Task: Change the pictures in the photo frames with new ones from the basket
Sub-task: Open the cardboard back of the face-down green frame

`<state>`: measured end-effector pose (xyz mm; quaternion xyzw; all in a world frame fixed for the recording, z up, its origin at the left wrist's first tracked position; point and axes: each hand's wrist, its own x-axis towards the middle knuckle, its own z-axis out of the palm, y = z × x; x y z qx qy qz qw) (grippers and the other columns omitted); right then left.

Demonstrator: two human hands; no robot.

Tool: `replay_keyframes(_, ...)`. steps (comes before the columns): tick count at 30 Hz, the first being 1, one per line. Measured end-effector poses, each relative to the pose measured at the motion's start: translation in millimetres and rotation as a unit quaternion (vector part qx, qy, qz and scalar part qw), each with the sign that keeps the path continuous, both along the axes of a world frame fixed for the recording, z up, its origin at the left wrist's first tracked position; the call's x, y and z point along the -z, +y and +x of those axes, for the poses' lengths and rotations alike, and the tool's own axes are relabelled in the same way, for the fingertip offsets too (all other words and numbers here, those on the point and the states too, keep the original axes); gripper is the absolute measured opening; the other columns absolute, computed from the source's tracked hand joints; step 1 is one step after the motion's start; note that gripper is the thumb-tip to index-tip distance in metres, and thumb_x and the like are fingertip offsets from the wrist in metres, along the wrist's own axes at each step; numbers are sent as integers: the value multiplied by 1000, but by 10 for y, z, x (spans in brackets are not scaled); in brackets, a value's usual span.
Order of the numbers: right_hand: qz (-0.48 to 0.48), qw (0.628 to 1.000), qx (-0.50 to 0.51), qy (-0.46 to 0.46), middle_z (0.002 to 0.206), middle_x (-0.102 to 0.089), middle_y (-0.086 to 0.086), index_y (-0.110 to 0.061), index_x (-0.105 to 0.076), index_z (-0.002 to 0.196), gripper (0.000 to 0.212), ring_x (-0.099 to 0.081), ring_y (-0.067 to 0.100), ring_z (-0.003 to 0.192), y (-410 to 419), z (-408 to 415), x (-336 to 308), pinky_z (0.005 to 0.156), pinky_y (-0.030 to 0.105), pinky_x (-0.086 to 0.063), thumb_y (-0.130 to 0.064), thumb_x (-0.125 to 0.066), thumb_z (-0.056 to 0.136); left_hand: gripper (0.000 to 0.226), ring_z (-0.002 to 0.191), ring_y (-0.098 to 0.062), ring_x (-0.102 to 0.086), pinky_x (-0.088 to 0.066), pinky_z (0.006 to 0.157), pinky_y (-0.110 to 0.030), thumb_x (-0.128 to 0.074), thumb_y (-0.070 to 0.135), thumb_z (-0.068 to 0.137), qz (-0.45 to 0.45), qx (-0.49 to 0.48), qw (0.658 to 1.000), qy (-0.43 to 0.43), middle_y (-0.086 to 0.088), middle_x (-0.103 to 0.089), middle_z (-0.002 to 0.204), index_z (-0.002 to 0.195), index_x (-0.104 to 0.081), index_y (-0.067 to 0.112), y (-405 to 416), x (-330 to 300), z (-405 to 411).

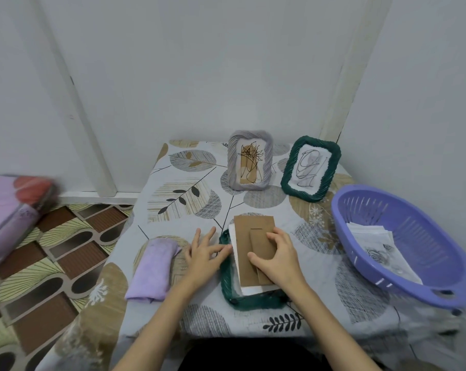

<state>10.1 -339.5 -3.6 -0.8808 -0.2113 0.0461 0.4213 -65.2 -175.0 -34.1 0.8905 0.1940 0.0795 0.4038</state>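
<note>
A dark green photo frame [249, 299] lies face down in front of me. On it rests a brown cardboard backing [249, 236] with white paper [236, 253] under it, both sticking out past the frame's far edge. My right hand [273, 257] presses flat on the backing and its stand flap. My left hand [207, 251] touches the paper's left edge with fingers spread. Two frames stand at the back: a grey one [249, 159] and a dark green one [310, 168], each with a scribbled picture. A purple basket [403, 245] on the right holds several pictures [381, 253].
A folded lilac cloth [154, 266] lies left of my left hand. The table [183, 183] has a leaf-print cover and stands in a white wall corner. Patterned floor and a pink bundle [10, 210] are on the left.
</note>
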Motion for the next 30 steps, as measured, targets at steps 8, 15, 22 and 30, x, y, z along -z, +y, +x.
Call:
replay_keyframes(8,-23,1000,4,13,144,-28,1,-7,-43,130,69,-34,16,129,53,1,-1,105,29,-32,-34,-71,73,21,144,-17,-3,-5,110,-38,-68,53,70,-22,-47,999,-10,4,-33,148,72,-56,36,9,6,38)
replay_keyframes(15,-5,1000,27,9,143,-31,3,-5,-44,130,70,-37,17,128,-110,158,-140,102,26,-30,-31,-74,73,54,143,-17,-3,-6,110,-36,-62,48,81,87,-34,996,16,5,-29,149,126,-46,22,23,68,41)
replay_keyframes(22,-85,993,74,37,142,-35,12,-1,-45,128,69,-38,24,128,-631,470,-115,104,35,-33,-31,-74,73,66,143,-19,0,-7,110,-42,-51,48,89,125,4,992,31,6,-26,151,144,-18,37,11,76,42)
replay_keyframes(30,-148,986,49,54,149,-23,12,-1,-40,134,71,-27,27,136,-798,527,81,111,36,-25,-34,-69,78,33,143,-23,-3,-7,112,-43,-42,43,94,144,35,987,58,7,-21,153,126,-47,47,-17,70,92)
